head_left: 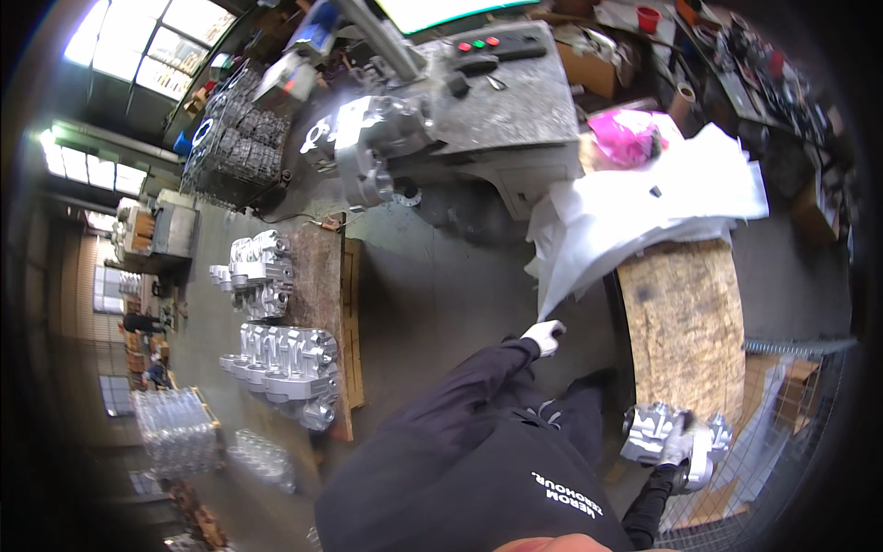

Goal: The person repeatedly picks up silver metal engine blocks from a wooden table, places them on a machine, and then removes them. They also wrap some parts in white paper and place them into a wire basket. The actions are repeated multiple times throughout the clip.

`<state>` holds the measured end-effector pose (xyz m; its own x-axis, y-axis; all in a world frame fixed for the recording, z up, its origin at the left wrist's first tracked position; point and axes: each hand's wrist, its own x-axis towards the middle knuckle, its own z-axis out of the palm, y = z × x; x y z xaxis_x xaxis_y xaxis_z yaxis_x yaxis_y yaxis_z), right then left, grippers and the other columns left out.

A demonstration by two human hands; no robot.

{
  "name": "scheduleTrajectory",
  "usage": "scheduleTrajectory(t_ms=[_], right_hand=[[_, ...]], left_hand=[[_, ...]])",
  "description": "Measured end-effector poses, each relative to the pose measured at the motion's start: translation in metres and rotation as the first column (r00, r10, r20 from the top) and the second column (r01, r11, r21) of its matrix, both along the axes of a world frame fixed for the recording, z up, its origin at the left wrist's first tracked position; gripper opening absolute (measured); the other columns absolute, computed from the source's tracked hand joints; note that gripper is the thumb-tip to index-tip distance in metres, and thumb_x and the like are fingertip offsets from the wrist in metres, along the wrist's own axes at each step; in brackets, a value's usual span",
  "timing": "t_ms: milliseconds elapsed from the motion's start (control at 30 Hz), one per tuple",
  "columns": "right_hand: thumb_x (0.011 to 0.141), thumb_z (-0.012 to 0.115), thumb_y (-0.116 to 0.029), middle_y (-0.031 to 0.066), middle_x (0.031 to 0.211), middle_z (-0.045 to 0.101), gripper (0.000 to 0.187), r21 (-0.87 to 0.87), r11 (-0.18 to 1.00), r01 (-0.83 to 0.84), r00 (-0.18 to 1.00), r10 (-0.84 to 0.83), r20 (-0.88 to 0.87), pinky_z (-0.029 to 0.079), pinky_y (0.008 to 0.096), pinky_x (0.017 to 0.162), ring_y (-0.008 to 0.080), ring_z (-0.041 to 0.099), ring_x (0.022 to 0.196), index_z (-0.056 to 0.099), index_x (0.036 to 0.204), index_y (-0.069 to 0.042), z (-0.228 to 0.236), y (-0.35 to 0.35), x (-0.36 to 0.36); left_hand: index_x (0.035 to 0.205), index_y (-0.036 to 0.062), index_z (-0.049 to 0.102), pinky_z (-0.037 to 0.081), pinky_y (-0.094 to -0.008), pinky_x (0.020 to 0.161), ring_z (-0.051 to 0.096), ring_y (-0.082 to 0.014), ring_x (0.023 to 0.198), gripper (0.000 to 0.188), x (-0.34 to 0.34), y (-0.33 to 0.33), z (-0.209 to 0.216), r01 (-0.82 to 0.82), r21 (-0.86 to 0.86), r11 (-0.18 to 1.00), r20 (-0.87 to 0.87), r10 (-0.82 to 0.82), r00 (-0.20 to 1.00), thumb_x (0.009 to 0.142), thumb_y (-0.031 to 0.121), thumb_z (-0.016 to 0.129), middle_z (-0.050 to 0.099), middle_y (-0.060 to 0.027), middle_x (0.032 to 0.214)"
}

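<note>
My left hand (pixel 544 338), in a white glove, has its fingers closed at the drawn-down corner of a large white packing sheet (pixel 635 207). The rest of that sheet lies heaped over the far end of a wooden bench (pixel 685 322). My right hand (pixel 678 445), also gloved, grips the middle of a silver metal casting (pixel 649 431) with rounded lobes. This casting is at the near end of the bench; whether it rests there or is lifted, I cannot tell.
More silver castings (pixel 285 359) stand on a brown-topped table (pixel 317 304) to the left. Another casting (pixel 368 138) sits beside a grey machine table (pixel 515 101) with a button panel. A pink bag (pixel 625 138) lies by the sheet. A wire cage (pixel 782 432) with cardboard stands at right.
</note>
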<state>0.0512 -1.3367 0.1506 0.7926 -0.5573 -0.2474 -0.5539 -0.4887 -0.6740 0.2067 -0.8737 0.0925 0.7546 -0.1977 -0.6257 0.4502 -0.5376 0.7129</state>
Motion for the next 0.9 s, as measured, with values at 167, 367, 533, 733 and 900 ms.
scheduleTrajectory(t_ms=[167, 367, 533, 733, 900], right_hand=[[0.092, 0.063, -0.021, 0.0144, 0.084, 0.071, 0.02, 0.119, 0.985, -0.124, 0.977, 0.142, -0.156, 0.052, 0.0391, 0.076, 0.0267, 0.068, 0.08, 0.068, 0.102, -0.004, -0.025, 0.131, 0.007], [0.085, 0.066, -0.017, 0.0184, 0.093, 0.073, 0.024, -0.007, 0.94, -0.34, 0.903, 0.324, -0.283, 0.053, 0.0369, 0.078, 0.0252, 0.07, 0.084, 0.071, 0.099, 0.002, -0.065, 0.2, 0.025], [0.083, 0.065, -0.014, 0.0133, 0.086, 0.071, 0.026, 0.238, 0.908, -0.344, 0.868, 0.404, -0.288, 0.054, 0.0334, 0.068, 0.0205, 0.066, 0.073, 0.069, 0.101, 0.005, -0.087, 0.238, 0.087], [0.082, 0.066, -0.014, 0.0123, 0.077, 0.067, 0.023, 0.449, 0.791, -0.415, 0.759, 0.573, -0.309, 0.052, 0.0335, 0.054, 0.021, 0.063, 0.067, 0.068, 0.098, 0.004, -0.142, 0.31, 0.214], [0.08, 0.061, -0.012, 0.0113, 0.072, 0.063, 0.02, 0.54, 0.711, -0.45, 0.653, 0.674, -0.344, 0.044, 0.0351, 0.045, 0.0195, 0.057, 0.051, 0.064, 0.087, 0.006, -0.165, 0.411, 0.321]], left_hand=[[0.12, 0.0128, 0.063, 0.05, -0.0411, 0.097, 0.057, -0.0329, 0.115, 0.06, -0.054, 0.183, 0.012, 0.021, 0.294, 0.956, 0.125, -0.06, 0.99, 0.064, 0.01, 0.082, 0.061, -0.0139, 0.122], [0.112, 0.0051, 0.067, 0.061, -0.041, 0.082, 0.065, -0.0299, 0.104, 0.038, -0.172, 0.347, 0.025, -0.614, 0.252, 0.748, -0.068, 0.646, 0.76, 0.075, -0.005, 0.064, 0.061, -0.0145, 0.118], [0.108, 0.006, 0.068, 0.055, -0.0369, 0.086, 0.067, -0.0289, 0.1, 0.027, -0.273, 0.375, -0.001, -0.838, 0.385, 0.386, 0.053, 0.898, 0.437, 0.083, 0.003, 0.059, 0.069, -0.0144, 0.108], [0.108, 0.0112, 0.069, 0.05, -0.0376, 0.092, 0.065, -0.0294, 0.105, 0.03, -0.326, 0.298, -0.016, -0.862, 0.419, 0.287, 0.05, 0.94, 0.337, 0.08, 0.016, 0.059, 0.07, -0.0136, 0.107], [0.11, 0.0102, 0.069, 0.05, -0.0392, 0.093, 0.065, -0.0307, 0.106, 0.036, -0.331, 0.252, -0.001, -0.932, 0.282, 0.226, 0.248, 0.921, 0.299, 0.078, 0.017, 0.054, 0.07, -0.0142, 0.109]])
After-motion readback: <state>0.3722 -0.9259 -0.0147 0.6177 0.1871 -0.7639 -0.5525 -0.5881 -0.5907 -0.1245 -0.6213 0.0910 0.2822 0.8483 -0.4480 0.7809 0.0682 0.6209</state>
